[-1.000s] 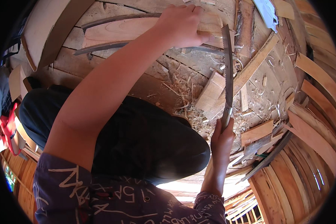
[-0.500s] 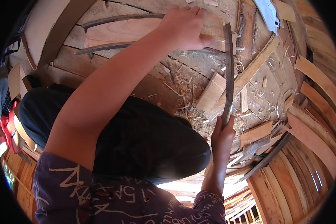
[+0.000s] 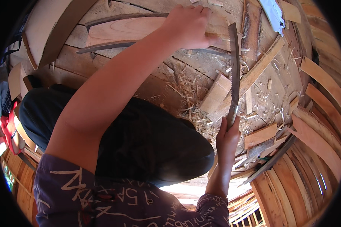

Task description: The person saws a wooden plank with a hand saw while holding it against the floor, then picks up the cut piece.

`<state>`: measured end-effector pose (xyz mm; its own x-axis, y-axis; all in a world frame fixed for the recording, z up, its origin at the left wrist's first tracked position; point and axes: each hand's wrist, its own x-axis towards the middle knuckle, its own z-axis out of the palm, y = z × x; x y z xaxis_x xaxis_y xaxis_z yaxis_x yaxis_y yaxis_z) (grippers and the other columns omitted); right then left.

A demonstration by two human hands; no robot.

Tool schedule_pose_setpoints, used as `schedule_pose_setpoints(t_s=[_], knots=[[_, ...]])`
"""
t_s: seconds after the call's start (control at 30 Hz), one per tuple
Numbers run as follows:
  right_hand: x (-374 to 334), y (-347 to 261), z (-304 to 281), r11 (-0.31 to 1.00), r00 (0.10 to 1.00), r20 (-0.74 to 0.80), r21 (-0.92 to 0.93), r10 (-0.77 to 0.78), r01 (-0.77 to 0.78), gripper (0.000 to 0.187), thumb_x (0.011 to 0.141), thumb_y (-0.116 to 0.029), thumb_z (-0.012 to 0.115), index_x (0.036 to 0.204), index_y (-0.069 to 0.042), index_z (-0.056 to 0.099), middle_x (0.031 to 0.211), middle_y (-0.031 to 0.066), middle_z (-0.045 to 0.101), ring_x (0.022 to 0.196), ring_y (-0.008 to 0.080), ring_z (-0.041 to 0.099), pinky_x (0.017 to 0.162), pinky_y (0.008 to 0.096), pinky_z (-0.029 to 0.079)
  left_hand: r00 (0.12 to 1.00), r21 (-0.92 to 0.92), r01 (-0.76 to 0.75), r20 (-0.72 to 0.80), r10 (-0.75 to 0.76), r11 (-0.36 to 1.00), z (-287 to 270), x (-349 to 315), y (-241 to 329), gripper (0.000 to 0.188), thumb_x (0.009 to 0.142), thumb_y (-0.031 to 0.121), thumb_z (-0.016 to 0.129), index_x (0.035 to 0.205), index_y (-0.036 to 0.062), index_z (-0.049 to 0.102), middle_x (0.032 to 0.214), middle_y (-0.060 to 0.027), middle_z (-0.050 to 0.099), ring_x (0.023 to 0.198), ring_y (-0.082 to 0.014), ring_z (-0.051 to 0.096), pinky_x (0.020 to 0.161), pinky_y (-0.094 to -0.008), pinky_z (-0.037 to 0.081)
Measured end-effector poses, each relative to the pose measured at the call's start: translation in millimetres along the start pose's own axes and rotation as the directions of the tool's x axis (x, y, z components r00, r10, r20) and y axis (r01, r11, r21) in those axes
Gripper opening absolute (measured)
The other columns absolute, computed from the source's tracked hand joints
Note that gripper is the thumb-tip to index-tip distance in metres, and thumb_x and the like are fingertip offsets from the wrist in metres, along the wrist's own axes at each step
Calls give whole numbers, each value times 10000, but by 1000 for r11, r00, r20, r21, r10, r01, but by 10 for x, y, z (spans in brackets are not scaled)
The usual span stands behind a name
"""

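A pale wooden board [image 3: 121,31] with dark bark-like strips along its long edges lies at the far side. My left hand [image 3: 188,28] grips that board near its right end, fingers bent over the far edge and thumb on the near side. A handsaw [image 3: 235,68] with a toothed steel blade is in my right hand [image 3: 228,138], which is closed round its handle. The blade points away from me and its far part crosses the right end of the board. How deep the teeth sit in the wood cannot be made out.
Wood shavings [image 3: 193,89] and a short offcut block [image 3: 216,92] lie below the board. A narrow wooden strip [image 3: 261,68] slants right of the saw. More planks [image 3: 280,185] line the right side. A white plastic bag [image 3: 272,15] lies at the far right.
The saw and my right hand have shifted very slightly to the right and away from me. My left hand keeps its hold on the board.
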<state>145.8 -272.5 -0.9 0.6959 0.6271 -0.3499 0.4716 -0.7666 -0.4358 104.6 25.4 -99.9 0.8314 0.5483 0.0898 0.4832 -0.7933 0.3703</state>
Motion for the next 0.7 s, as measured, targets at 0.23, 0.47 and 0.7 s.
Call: schedule_pose_setpoints(t_s=[0.23, 0.47, 0.7], knots=[[389, -151, 129, 999, 999, -21, -30, -27, 27, 164, 983, -149, 524, 1073, -20, 481, 689, 244, 623, 660, 455, 631, 510, 517, 441, 999, 35, -32, 17, 31, 999, -57, 42, 41, 730, 808, 609, 623, 1172, -22, 578, 1094, -158, 663, 1044, -284, 646, 882, -428, 495], [208, -69, 62, 1000, 1000, 2, 4, 6, -6, 132, 969, -124, 553, 1005, -20, 480, 639, 220, 597, 610, 437, 628, 483, 488, 412, 998, -27, 42, 51, -41, 999, -82, 54, 25, 732, 783, 555, 674, 1203, -33, 557, 1113, -183, 658, 1041, -309, 649, 871, -431, 498], [47, -174, -57, 995, 996, 22, 37, 91, -91, 174, 977, -136, 542, 1082, -6, 495, 685, 230, 630, 640, 443, 637, 509, 497, 429, 977, -94, 98, 200, -78, 991, -297, 111, 54, 685, 821, 480, 626, 1209, -73, 516, 1126, -241, 634, 1056, -370, 621, 934, -459, 473]])
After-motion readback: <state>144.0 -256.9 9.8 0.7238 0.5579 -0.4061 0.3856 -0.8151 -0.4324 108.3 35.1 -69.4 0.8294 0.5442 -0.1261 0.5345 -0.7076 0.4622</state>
